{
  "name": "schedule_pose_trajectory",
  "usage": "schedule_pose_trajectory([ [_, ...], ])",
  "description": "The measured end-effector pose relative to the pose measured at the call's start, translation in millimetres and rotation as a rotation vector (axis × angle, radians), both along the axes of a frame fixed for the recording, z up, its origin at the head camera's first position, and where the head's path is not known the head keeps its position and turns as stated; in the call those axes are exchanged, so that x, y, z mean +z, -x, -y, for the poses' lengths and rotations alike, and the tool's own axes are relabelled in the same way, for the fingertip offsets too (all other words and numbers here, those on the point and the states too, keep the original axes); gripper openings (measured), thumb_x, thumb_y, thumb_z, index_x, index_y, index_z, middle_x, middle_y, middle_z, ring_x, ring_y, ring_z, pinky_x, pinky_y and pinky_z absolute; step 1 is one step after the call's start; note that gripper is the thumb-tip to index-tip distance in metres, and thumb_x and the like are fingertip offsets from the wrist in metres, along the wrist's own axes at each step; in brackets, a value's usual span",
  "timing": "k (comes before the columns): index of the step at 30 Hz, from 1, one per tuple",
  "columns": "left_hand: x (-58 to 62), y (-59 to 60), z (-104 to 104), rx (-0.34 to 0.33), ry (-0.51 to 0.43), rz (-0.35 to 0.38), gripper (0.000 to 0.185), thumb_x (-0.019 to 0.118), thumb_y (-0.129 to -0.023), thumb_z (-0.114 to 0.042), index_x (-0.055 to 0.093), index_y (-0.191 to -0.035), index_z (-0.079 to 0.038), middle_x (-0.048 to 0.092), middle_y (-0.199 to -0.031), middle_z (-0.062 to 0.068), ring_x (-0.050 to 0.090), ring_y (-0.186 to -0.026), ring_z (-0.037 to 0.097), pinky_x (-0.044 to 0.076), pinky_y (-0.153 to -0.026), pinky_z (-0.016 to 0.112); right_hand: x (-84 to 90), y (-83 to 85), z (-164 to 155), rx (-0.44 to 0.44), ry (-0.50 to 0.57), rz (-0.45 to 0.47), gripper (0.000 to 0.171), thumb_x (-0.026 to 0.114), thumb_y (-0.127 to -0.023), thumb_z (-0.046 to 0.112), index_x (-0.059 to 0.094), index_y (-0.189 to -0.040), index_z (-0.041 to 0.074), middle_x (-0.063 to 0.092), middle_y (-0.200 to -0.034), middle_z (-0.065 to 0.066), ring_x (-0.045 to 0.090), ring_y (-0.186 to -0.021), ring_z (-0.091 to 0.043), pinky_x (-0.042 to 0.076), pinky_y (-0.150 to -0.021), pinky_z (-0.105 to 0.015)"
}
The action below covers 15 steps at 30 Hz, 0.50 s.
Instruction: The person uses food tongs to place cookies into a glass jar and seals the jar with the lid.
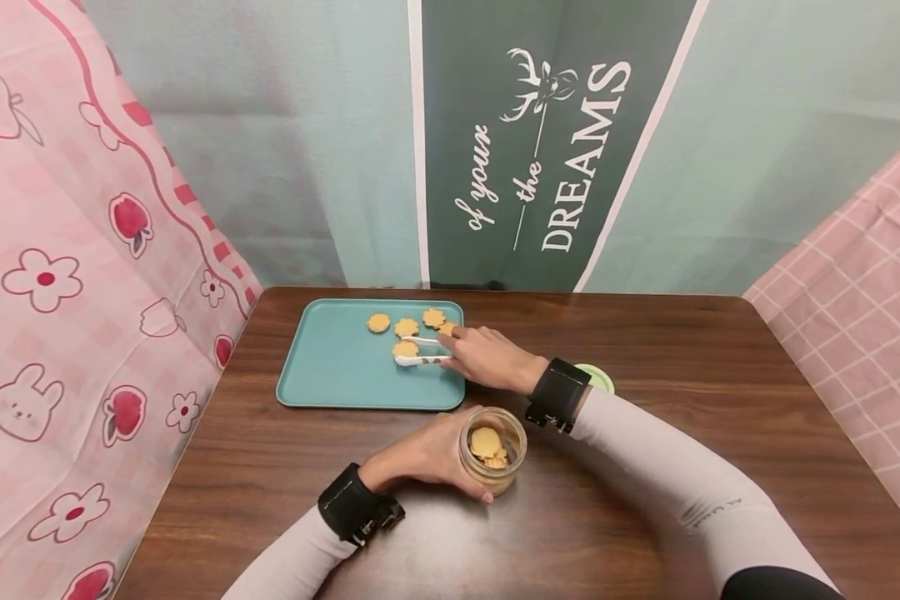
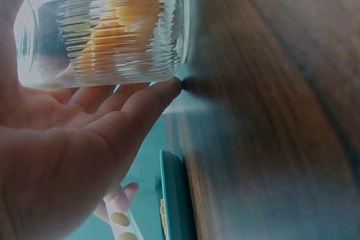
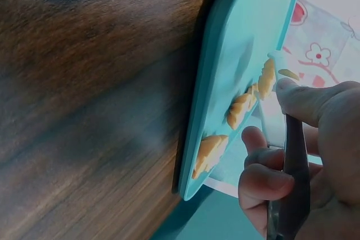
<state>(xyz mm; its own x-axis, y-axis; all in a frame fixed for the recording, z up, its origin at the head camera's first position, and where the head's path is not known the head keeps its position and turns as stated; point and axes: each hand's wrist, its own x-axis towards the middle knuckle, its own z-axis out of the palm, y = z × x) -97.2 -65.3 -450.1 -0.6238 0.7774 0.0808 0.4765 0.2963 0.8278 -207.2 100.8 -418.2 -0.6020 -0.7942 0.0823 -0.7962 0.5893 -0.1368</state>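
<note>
Flanking tray [image 1: 330, 367]: jar [image 1: 492, 450], green lid [image 1: 598, 377]

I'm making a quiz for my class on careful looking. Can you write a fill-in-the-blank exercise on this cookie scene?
1. The left hand holds a ribbed glass ____ with cookies inside.
2. The right hand grips white ____ over the tray.
3. The tray's colour is ____.
4. The table under the tray is made of dark ____.

Missing words: jar; tongs; teal; wood
</note>
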Motion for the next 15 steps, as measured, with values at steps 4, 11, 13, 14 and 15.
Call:
schedule_pose_trajectory([
  [4, 1.0, -0.4, 0, 0.011, 0.012, 0.018, 0.082, 0.102, -0.068, -0.034, 0.062, -0.137, -0.019, 0.064, -0.132, -0.007, 0.057, -0.122, 0.004, 0.046, -0.110, 0.026, 2.4, -0.6, -3, 0.001, 0.009, 0.005, 0.031, 0.064, -0.108, 0.028, 0.067, -0.125, 0.003, 0.063, -0.096, -0.009, 0.063, -0.066, -0.019, 0.055, -0.059, -0.036],
  [11, 1.7, -0.8, 0, 0.034, 0.026, 0.069, 0.084, 0.103, -0.066, -0.033, 0.060, -0.137, -0.021, 0.065, -0.131, -0.008, 0.058, -0.122, 0.003, 0.046, -0.110, 0.026, 5.4, -5.0, -11, -0.001, 0.006, 0.011, 0.039, 0.063, -0.108, 0.028, 0.064, -0.137, 0.001, 0.066, -0.104, -0.010, 0.062, -0.069, -0.015, 0.056, -0.061, -0.033],
  [13, 2.0, -1.2, 0, 0.035, 0.027, 0.070, 0.085, 0.103, -0.066, -0.032, 0.060, -0.137, -0.021, 0.065, -0.131, -0.008, 0.058, -0.122, 0.003, 0.046, -0.110, 0.027, 6.5, -7.0, -14, -0.004, 0.012, 0.006, 0.039, 0.064, -0.108, 0.028, 0.064, -0.137, 0.000, 0.065, -0.102, -0.009, 0.061, -0.068, -0.015, 0.055, -0.060, -0.033],
  [14, 2.2, -1.4, 0, 0.034, 0.027, 0.069, 0.085, 0.103, -0.066, -0.032, 0.059, -0.138, -0.020, 0.065, -0.132, -0.008, 0.058, -0.122, 0.003, 0.046, -0.110, 0.027, 6.9, -7.8, -16, -0.007, 0.014, 0.001, 0.039, 0.064, -0.108, 0.028, 0.064, -0.135, 0.001, 0.065, -0.101, -0.009, 0.060, -0.067, -0.015, 0.055, -0.059, -0.033],
  [15, 2.3, -1.6, 0, 0.035, 0.025, 0.065, 0.086, 0.103, -0.066, -0.033, 0.059, -0.138, -0.020, 0.065, -0.132, -0.007, 0.058, -0.122, 0.004, 0.046, -0.110, 0.027, 7.5, -8.6, -17, -0.011, 0.016, -0.002, 0.038, 0.064, -0.108, 0.028, 0.065, -0.134, 0.001, 0.064, -0.099, -0.008, 0.060, -0.067, -0.014, 0.054, -0.059, -0.034],
])
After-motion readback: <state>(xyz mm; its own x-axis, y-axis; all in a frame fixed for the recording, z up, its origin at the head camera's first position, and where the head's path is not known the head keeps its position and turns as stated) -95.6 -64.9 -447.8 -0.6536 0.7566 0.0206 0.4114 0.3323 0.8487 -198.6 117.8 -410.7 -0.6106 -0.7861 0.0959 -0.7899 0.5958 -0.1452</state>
